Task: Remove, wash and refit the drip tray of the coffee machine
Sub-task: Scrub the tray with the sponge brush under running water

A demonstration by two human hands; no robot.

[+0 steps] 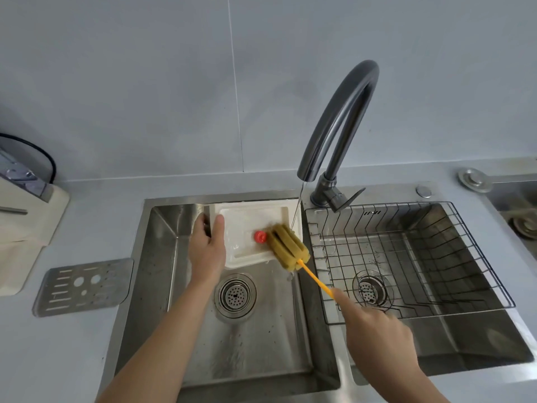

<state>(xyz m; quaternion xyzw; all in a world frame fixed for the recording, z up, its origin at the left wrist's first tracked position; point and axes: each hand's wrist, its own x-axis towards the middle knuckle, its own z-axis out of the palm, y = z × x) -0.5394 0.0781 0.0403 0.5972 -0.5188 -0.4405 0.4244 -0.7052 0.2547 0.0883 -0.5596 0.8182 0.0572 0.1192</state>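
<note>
The white plastic drip tray (247,222) is held tilted over the left sink basin, under a thin stream of water from the tap. A small red float (260,237) shows inside it. My left hand (207,245) grips the tray's left edge, thumb on top. My right hand (374,327) holds the yellow handle of a sponge brush (287,247), whose olive-yellow sponge head presses on the tray's right side. The metal drip grate (82,286) lies flat on the counter to the left of the sink. The coffee machine (20,181) is partly in view at the far left.
The dark curved tap (343,117) arches over the divider between the two basins (316,286). A wire rack (406,257) sits in the right basin. Round drains lie in both basins. A beige cloth lies under the coffee machine.
</note>
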